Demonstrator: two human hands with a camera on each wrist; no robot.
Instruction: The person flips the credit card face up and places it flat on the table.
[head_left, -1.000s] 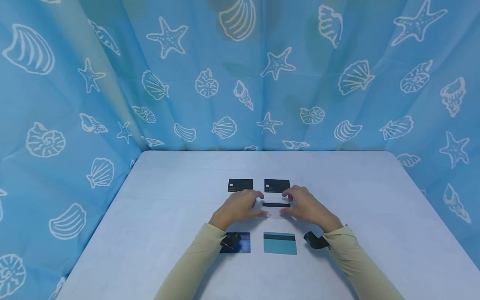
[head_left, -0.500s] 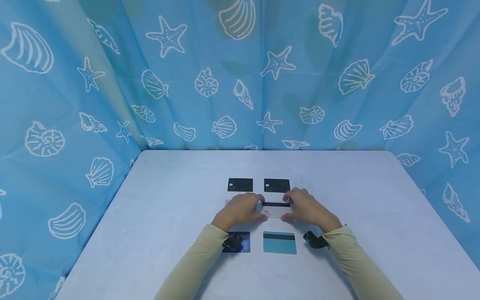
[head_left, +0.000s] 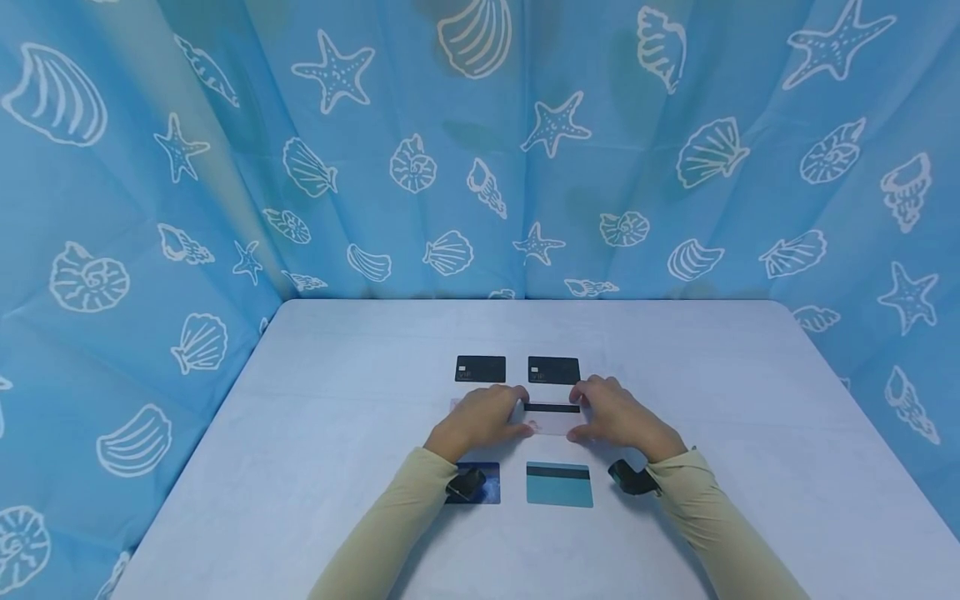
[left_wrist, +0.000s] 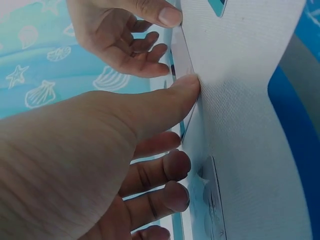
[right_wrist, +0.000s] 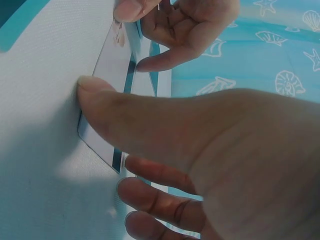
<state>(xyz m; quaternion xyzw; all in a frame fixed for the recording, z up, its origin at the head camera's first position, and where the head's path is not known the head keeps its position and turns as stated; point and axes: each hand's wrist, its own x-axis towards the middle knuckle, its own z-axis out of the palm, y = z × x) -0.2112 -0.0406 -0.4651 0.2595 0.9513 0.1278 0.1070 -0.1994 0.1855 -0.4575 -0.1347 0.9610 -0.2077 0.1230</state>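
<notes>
Left hand (head_left: 480,417) and right hand (head_left: 624,417) bracket the ends of a white magnetic-stripe card (head_left: 553,422), thumbs by its near corners, forefingers curved toward its far ones; whether they pinch it or merely rest against its edges, I cannot tell. It lies flat on the white table (head_left: 337,400), between a black VIP chip card (head_left: 553,370) beyond and a teal striped card (head_left: 558,486) nearer the person. Uneven thumb pressure could twist it askew, and the right forefinger, so close to the black VIP chip card, could nudge that too. No container shows; these cards lie directly on the table.
</notes>
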